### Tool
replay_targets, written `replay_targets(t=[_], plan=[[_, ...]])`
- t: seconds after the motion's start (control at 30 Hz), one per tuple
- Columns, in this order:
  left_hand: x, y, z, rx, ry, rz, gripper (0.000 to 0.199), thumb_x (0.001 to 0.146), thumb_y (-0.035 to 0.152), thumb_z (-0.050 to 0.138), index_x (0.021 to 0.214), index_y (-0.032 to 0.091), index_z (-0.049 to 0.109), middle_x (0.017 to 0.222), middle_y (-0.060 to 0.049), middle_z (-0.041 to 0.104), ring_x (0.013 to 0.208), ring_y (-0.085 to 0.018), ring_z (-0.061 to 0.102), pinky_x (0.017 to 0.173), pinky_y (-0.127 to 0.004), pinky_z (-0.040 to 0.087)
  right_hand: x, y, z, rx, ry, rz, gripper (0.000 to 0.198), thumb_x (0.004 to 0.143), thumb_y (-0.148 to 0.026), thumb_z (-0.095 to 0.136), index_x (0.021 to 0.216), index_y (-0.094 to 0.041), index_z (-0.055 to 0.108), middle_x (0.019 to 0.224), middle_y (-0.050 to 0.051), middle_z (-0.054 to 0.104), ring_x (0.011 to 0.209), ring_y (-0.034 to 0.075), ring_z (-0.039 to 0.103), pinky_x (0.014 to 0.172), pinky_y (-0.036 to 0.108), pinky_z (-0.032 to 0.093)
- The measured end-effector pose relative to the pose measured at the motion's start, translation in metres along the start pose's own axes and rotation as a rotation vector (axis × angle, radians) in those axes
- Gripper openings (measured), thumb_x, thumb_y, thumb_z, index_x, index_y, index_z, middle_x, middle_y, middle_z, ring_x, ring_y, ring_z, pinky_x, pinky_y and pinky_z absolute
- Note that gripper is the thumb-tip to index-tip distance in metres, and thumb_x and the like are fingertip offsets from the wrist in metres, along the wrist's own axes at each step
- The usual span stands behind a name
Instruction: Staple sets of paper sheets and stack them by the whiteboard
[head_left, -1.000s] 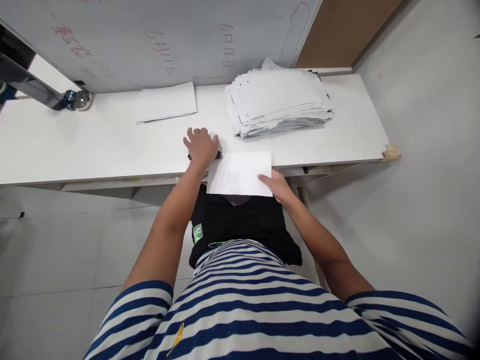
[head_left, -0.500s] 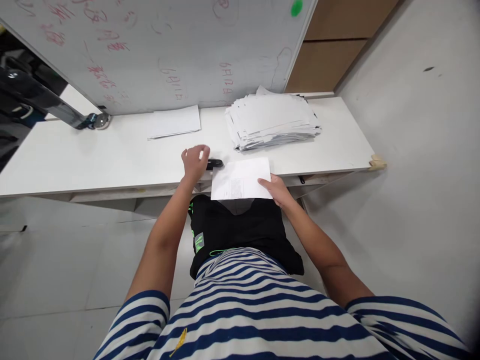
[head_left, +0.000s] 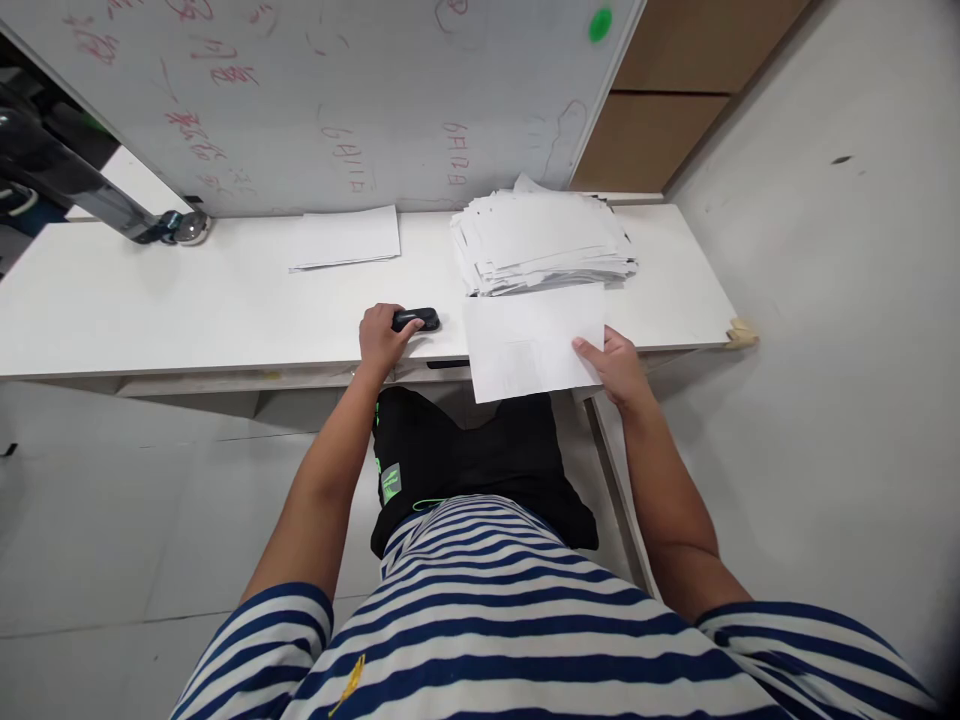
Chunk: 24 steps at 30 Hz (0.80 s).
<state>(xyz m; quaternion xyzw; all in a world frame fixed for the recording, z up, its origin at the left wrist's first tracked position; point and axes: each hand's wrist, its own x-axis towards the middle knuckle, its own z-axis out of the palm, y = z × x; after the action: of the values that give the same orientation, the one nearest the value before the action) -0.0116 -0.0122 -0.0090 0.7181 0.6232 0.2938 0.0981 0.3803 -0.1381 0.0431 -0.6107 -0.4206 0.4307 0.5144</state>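
My left hand (head_left: 381, 338) is closed round the back end of a black stapler (head_left: 423, 319), which lies on the white desk close to its front edge. The stapler's front end points right, with no paper in it. My right hand (head_left: 621, 368) pinches the right edge of a white sheet of paper (head_left: 525, 350), thumb on top. Whether it is one sheet or a few cannot be made out. The paper is held over the desk's front edge, just before a thick pile of papers (head_left: 544, 235).
A thinner paper stack (head_left: 346, 236) lies on the white desk (head_left: 225, 310) against the whiteboard (head_left: 390, 100). A clear bottle (head_left: 120, 205) lies at the far left. A wall (head_left: 840, 300) bounds the right side, and brown panels (head_left: 667, 140) stand behind.
The paper in my right hand has moved right, away from the stapler and nearer the thick pile. My left hand has come down from above the stapler and now grips it.
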Motion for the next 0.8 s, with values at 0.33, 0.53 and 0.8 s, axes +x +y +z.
replay_targets(t=[0.33, 0.53, 0.8], plan=[[-0.001, 0.003, -0.002, -0.023, -0.040, -0.011, 0.038, 0.082, 0.049, 0.074, 0.110, 0.026, 0.063, 0.117, -0.012, 0.065, 0.114, -0.033, 0.057, 0.098, -0.048, 0.042, -0.002, 0.004, 0.025, 0.064, -0.016, 0.023, 0.050, 0.068, -0.055, 0.085, 0.104, -0.023, 0.071, 0.108, 0.008, 0.079, 0.105, 0.029, 0.074, 0.099, 0.046, 0.058], [-0.002, 0.001, 0.002, -0.028, -0.023, -0.005, 0.031, 0.085, 0.044, 0.070, 0.108, 0.024, 0.066, 0.113, -0.013, 0.066, 0.112, -0.034, 0.059, 0.098, -0.049, 0.042, 0.028, -0.022, 0.080, 0.064, -0.082, -0.045, 0.054, 0.078, -0.059, 0.075, 0.117, -0.023, 0.066, 0.115, 0.008, 0.076, 0.115, 0.029, 0.069, 0.102, 0.046, 0.056], [-0.005, 0.003, 0.006, -0.035, -0.027, 0.020, 0.040, 0.085, 0.054, 0.073, 0.110, 0.023, 0.065, 0.110, -0.013, 0.068, 0.106, -0.033, 0.061, 0.094, -0.046, 0.043, 0.167, -0.074, 0.283, -0.051, -0.286, 0.015, 0.023, 0.097, -0.038, 0.054, 0.110, -0.019, 0.054, 0.112, 0.004, 0.068, 0.113, 0.019, 0.063, 0.100, 0.044, 0.055]])
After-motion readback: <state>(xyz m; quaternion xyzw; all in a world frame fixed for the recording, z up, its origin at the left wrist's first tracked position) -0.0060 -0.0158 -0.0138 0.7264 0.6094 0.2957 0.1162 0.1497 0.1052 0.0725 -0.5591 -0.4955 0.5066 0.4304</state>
